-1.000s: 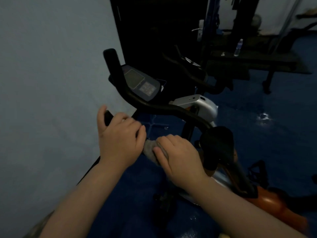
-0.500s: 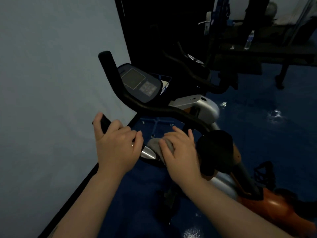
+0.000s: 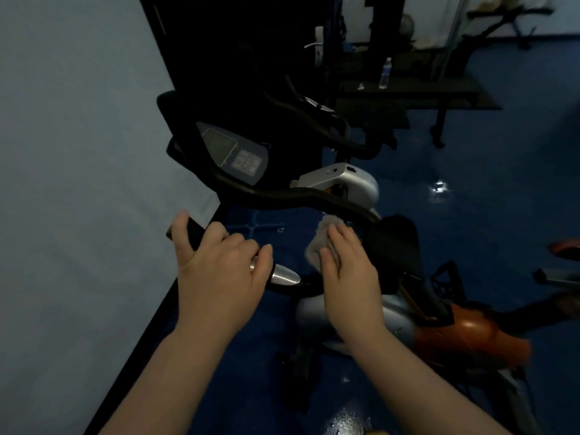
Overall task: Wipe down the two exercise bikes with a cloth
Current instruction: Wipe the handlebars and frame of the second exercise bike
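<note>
Dim blue flooring runs under the nearer exercise bike, which stands against a pale wall. Someone's left hand is curled around the black handlebar grip by its silver sensor. Their right hand lies with fingers mostly straight, pressing a grey cloth onto the handlebar. A second bike sits behind.
</note>
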Tool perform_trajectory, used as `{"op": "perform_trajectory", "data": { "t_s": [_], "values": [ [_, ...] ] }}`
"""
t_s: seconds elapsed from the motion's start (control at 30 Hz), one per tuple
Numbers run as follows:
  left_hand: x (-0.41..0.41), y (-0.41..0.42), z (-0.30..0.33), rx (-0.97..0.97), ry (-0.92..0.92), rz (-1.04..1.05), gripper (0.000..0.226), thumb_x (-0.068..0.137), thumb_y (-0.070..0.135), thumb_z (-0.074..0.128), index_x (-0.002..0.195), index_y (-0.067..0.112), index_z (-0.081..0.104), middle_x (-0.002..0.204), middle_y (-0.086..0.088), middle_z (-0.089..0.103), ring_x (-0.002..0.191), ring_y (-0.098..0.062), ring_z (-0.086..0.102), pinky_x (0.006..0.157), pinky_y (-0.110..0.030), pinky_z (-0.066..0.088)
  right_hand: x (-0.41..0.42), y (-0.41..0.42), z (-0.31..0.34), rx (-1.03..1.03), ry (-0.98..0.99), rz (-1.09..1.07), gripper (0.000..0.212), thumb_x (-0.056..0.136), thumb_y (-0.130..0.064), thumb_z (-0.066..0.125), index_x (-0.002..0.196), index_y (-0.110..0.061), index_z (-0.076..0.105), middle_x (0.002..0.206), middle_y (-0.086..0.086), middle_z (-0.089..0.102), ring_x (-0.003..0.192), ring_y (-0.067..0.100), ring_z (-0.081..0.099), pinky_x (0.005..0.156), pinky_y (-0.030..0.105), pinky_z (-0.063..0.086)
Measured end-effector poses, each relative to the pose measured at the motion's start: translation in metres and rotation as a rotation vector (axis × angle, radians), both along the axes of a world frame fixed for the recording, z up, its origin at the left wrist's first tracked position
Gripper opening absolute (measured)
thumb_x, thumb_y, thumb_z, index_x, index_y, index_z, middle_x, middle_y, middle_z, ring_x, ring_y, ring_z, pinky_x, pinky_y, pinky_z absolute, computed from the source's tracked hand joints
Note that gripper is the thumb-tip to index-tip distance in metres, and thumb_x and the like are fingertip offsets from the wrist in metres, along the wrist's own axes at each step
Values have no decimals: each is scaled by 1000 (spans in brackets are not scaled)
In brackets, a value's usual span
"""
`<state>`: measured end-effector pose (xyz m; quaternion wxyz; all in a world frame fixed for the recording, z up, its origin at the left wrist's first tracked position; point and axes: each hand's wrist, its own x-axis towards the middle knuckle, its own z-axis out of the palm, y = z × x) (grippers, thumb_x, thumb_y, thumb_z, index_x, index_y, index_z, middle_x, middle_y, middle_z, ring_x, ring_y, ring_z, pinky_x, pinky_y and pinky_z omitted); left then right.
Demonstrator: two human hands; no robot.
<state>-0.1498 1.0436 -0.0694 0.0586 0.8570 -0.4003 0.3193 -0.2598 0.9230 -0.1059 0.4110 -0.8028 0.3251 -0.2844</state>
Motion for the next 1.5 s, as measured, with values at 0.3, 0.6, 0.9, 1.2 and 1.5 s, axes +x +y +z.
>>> {"op": "perform_trajectory", "data": {
  "t_s": [0.3,0.6,0.9,1.2,1.5],
  "values": [
    [4,2,-4,-88,-36,-115,47,94,33,43,54,13,58,52,2,54,70,-22,53,110,-48,13,32,-10,21,-2,297,-179,46,95,-16,47,135,-1,31,131,18,49,112,29,54,82,29,43],
    [9,-2,-12,-149,-102,-133,46,93,30,43,53,13,56,50,2,52,67,-22,53,109,-49,15,31,-7,0,613,-144,-354,28,97,-26,45,115,-7,55,111,12,62,100,24,58,86,30,45],
    [8,-3,-15,-160,-114,-90,44,92,29,45,51,15,52,50,4,51,66,-21,50,110,-48,14,32,31,-10,525,-255,-493,30,94,-25,51,123,-17,48,114,4,59,103,17,57,86,31,46],
    [4,-6,-14,-165,-112,-44,44,92,27,46,49,16,50,48,4,50,65,-19,50,112,-47,12,20,16,3,144,24,-178,58,97,-23,44,148,-20,16,147,0,31,125,11,36,90,11,22],
    [6,-8,-15,-212,-129,-41,45,91,26,46,48,15,50,48,4,50,65,-20,50,111,-45,12,20,-2,10,180,181,-126,48,96,-22,46,139,-9,28,135,9,45,115,19,48,69,10,28]
  ]
}}
